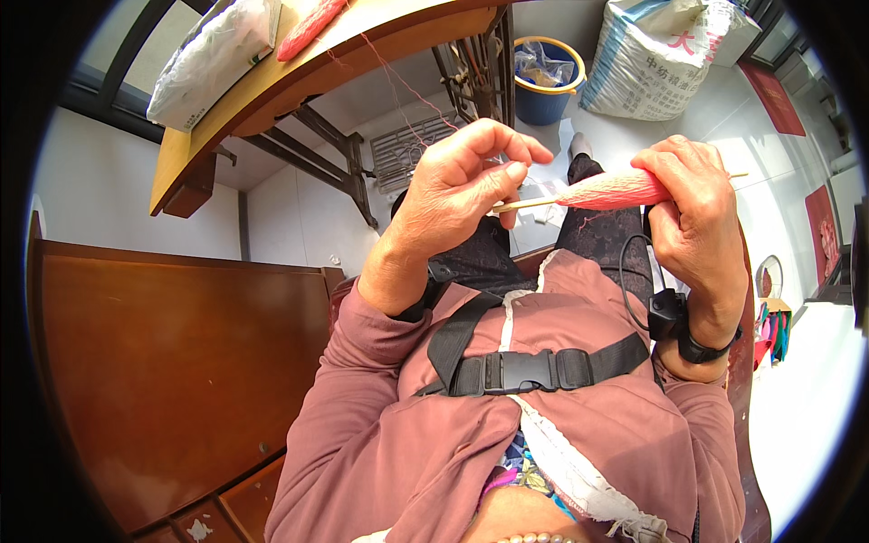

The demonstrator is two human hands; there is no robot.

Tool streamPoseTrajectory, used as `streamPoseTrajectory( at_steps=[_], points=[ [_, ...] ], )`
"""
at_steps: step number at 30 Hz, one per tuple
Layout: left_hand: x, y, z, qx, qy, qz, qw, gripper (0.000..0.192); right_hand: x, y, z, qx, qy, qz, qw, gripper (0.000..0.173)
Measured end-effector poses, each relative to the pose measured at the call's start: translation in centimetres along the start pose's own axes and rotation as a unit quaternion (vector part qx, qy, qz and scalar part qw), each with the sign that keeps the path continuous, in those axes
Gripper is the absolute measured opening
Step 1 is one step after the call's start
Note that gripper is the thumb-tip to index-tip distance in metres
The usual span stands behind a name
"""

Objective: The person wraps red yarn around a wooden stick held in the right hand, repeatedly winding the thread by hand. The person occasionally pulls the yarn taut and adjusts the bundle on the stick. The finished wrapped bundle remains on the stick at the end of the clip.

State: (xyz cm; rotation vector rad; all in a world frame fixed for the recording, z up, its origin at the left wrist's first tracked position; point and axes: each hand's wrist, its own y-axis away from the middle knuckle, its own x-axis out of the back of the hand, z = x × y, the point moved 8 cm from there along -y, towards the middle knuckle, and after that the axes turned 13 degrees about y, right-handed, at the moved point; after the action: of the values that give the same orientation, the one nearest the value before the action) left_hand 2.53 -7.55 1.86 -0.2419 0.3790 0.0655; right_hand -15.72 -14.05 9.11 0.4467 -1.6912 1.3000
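My right hand (692, 210) grips the thick right part of a spindle-shaped bundle of pink yarn (604, 190). The bundle is wound on a thin light-coloured stick (529, 203), whose other tip pokes out past my right knuckles. At the stick's left end is my left hand (461, 183), its lower fingers touching or just behind that end. Thumb and forefinger there are bent, with their tips slightly apart. Pink strands (414, 88) run from the wooden table (380, 47) down behind my left hand. How the fingers hold the yarn is hidden.
On the table lie another pink yarn bundle (309, 30) and a white plastic-wrapped packet (210, 64). Below are a metal treadle stand (353, 170), a blue bucket (543, 102) and a printed woven sack (645, 61). A wooden panel (183, 366) stands at left. A cable (623, 261) hangs by my right wrist.
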Motion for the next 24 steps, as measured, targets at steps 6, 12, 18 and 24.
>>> streamPoseTrajectory(
  at_steps=[6,12,18,24],
  points=[
    [0.6,0.0,1.1,-0.102,-0.187,0.032,0.976,0.007,-0.8,0.7,0.5,-0.026,0.053,-0.052,0.997,0.030],
    [0.5,0.2,2.1,-0.225,-0.355,0.055,0.906,0.009,-1.5,0.8,1.8,-0.091,0.042,-0.057,0.993,0.029],
    [1.5,-0.2,1.1,-0.181,-0.424,0.085,0.883,0.008,-1.3,0.4,2.5,-0.141,-0.079,-0.025,0.987,0.039],
    [1.1,-0.3,1.1,-0.148,-0.251,0.092,0.952,0.005,-1.3,-0.4,1.8,-0.147,-0.186,0.007,0.971,0.038]
  ],
)
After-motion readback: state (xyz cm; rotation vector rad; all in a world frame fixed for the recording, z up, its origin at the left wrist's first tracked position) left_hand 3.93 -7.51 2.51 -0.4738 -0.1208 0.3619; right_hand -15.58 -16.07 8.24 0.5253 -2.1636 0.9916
